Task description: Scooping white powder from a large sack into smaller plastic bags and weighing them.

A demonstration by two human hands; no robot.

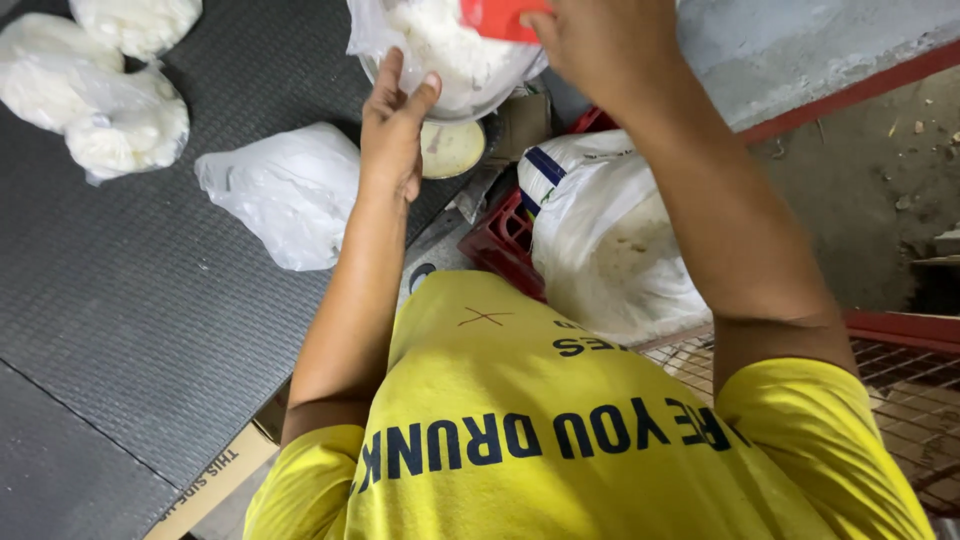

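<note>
Yellow short-sleeved shirt (560,440) with dark blue lettering, bare forearms.

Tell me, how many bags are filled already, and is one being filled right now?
Three tied bags of white stuff and another closed bag lie on the dark mat. In hand: the left hand steadies an open bag while the right hand holds a red scoop over it. Left: the big sack looks far from empty.

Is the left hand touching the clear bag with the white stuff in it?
Touching. The head view shows the left hand with its fingers pressed against the side of the clear bag.
</note>
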